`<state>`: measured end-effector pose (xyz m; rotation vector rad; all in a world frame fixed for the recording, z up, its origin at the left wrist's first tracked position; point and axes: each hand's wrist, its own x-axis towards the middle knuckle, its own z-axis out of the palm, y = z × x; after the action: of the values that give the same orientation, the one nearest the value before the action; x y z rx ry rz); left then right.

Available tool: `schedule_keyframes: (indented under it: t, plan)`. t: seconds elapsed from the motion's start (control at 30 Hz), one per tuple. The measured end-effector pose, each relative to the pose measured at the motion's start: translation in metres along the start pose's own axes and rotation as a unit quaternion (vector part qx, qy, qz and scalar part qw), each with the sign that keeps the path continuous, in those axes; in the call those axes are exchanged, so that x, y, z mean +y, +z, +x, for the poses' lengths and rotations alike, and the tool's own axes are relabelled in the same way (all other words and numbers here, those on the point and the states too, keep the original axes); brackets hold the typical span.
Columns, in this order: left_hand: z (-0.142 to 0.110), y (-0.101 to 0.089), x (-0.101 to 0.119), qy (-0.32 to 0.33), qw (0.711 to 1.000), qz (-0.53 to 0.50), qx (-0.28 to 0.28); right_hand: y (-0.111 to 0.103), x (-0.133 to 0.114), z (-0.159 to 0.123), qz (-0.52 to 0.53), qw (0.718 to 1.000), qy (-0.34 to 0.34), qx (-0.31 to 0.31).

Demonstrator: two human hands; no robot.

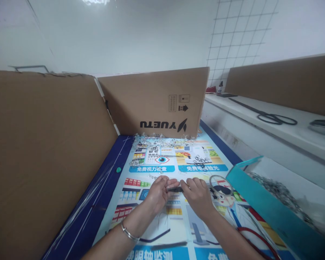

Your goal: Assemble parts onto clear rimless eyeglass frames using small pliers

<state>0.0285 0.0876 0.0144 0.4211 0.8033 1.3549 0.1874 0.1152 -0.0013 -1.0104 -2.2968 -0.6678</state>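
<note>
My left hand (159, 193) and my right hand (197, 195) meet over a printed poster (162, 231) on the table. Both are closed in a pinch on a small dark thin piece (175, 189) held between them; I cannot make out what it is. A bangle (128, 233) circles my left wrist. A clear ring (219, 182) lies just right of my right hand. A small heap of black wire loops (199, 160) sits beyond the hands.
Cardboard walls stand at the left (43, 162) and at the back (154, 103). A teal box (271, 206) holding metal chain parts is at the right. Small clear bits (157, 137) line the back cardboard. Scissors (277, 118) lie on the white shelf at the right.
</note>
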Motion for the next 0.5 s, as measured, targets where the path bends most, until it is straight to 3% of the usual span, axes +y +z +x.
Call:
schedule_keyframes:
  t: [0.5]
  plan:
    - [-0.0047, 0.0052, 0.0030, -0.001, 0.999, 0.029, -0.014, 0.0040, 0.0017, -0.0008, 0.020, 1.000, 0.009, -0.005]
